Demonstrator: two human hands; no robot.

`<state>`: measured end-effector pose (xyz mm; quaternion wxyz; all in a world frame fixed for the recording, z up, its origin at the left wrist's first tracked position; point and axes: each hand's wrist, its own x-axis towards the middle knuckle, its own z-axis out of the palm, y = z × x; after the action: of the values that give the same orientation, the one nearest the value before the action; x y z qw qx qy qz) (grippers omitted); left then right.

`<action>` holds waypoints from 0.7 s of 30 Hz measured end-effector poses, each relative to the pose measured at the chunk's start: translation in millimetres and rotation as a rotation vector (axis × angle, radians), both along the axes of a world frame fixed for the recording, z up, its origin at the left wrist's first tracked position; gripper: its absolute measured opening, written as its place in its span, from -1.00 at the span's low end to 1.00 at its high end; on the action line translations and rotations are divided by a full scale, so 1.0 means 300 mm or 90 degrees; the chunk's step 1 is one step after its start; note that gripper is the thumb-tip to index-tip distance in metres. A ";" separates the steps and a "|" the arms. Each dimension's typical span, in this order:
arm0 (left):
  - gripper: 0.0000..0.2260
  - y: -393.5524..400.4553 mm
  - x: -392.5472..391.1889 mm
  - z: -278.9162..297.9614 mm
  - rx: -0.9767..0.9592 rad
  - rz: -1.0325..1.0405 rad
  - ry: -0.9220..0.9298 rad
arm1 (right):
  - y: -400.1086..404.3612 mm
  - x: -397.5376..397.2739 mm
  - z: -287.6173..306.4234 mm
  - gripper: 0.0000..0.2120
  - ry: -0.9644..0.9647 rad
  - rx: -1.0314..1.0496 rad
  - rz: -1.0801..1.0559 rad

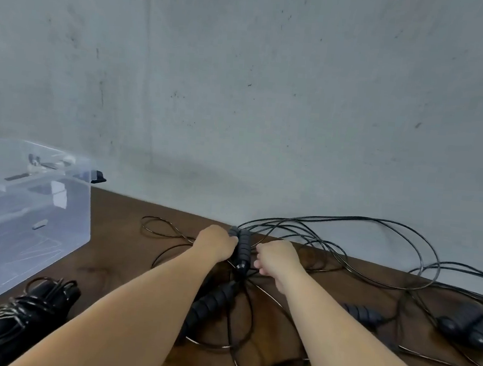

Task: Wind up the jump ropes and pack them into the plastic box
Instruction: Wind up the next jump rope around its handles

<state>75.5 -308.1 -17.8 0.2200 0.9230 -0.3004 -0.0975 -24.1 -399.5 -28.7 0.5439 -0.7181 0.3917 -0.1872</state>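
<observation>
A brown wooden table (129, 249) — behind it, a scuffed grey wall (272, 83).

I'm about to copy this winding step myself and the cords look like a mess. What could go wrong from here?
1. The left hand grips a pair of handles whose cord runs into the loose cords of other ropes; winding now could drag those along and knot them.
2. Cords loop over the table's far edge by the wall and might snag.
3. The wound rope lies outside the plastic box, near the front edge; an elbow could knock it off.
</observation>
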 end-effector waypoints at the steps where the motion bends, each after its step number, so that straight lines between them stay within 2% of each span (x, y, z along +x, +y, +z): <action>1: -0.57 -0.006 0.013 -0.009 0.017 -0.011 0.011 | 0.001 0.018 -0.009 -0.82 0.009 0.004 -0.006; 6: -0.67 -0.034 0.037 -0.018 0.002 -0.012 0.128 | -0.005 0.054 -0.046 -0.89 0.047 0.113 -0.008; 10: -0.69 -0.018 0.027 0.032 -0.178 0.020 0.289 | 0.007 0.054 -0.011 -0.94 -0.062 0.262 -0.016; 12: -0.77 -0.004 0.028 0.070 -0.256 0.026 0.371 | 0.023 0.044 0.018 -0.97 -0.105 0.298 -0.012; 15: -0.82 0.029 0.022 0.124 -0.291 -0.006 0.414 | 0.052 0.019 0.066 -0.97 -0.142 0.279 0.004; 18: -0.60 0.067 0.005 0.174 -0.238 -0.101 0.359 | 0.089 -0.019 0.126 -0.96 -0.173 0.203 -0.005; 21: -0.55 0.113 -0.020 0.227 -0.203 -0.178 0.346 | 0.146 -0.087 0.190 -0.96 -0.171 0.101 0.010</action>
<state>69.5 -274.1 50.3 0.4175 0.7674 -0.3659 -0.3208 -50.4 -355.7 28.2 0.6477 -0.6443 0.3236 -0.2462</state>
